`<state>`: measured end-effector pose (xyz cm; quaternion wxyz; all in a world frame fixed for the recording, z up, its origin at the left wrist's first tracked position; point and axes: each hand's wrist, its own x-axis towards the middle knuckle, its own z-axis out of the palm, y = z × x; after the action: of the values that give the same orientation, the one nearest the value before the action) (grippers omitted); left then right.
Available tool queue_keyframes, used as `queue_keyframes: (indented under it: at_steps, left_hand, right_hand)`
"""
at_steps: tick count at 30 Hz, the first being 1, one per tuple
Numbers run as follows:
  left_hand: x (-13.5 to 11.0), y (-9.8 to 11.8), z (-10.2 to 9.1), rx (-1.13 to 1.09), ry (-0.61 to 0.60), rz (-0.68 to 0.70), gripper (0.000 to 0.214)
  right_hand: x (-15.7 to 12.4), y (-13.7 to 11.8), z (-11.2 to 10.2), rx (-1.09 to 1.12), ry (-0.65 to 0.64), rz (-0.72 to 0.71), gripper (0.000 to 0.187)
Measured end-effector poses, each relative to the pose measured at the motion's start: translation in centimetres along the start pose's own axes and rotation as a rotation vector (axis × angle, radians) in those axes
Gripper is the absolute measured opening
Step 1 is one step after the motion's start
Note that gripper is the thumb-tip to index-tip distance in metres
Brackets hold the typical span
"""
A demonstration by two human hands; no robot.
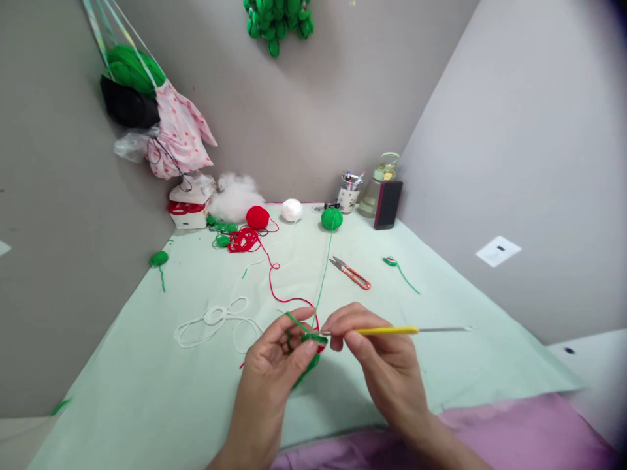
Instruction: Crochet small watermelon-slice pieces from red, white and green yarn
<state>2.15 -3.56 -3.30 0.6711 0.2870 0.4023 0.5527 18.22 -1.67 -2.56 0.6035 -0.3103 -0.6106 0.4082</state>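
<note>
My left hand (pixel 274 365) pinches a small green and red crochet piece (pixel 313 339) between thumb and fingers, low in the middle of the view, with green yarn looped over a finger. My right hand (pixel 377 352) grips a yellow-handled crochet hook (pixel 392 331), its tip at the piece and its metal end pointing right. A green strand (pixel 324 274) runs from the piece up to a green yarn ball (pixel 332 219). A red strand (pixel 274 281) leads back to a red yarn ball (pixel 257 217).
Orange-handled snips (pixel 350 273) lie on the pale green table cover (pixel 147 365). White yarn (pixel 215 323) loops at the left, a white ball (pixel 292 209) sits behind. A pen cup (pixel 349 192), bottle (pixel 379 189) and dark phone (pixel 388 205) stand at the back right corner.
</note>
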Motion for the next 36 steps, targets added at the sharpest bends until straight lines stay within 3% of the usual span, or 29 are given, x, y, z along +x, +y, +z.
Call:
queue_keyframes:
  at_steps: [4, 11, 18, 36]
  left_hand:
    - [0.12, -0.2, -0.2, -0.005, -0.045, -0.048, 0.028]
    - [0.13, -0.31, -0.25, -0.027, 0.012, -0.052, 0.024]
    - [0.25, 0.02, 0.12, -0.015, 0.002, -0.025, 0.024]
    - [0.15, -0.12, -0.16, 0.001, -0.026, -0.019, 0.02]
  right_hand:
    - [0.03, 0.12, -0.13, -0.056, 0.041, -0.016, 0.018]
    - [-0.22, 0.14, -0.89, 0.017, 0.095, 0.005, 0.017]
    - [-0.33, -0.31, -0.78, -0.034, 0.005, 0.0, 0.018]
    - [-0.4, -0.18, -0.63, -0.048, -0.005, -0.018, 0.019]
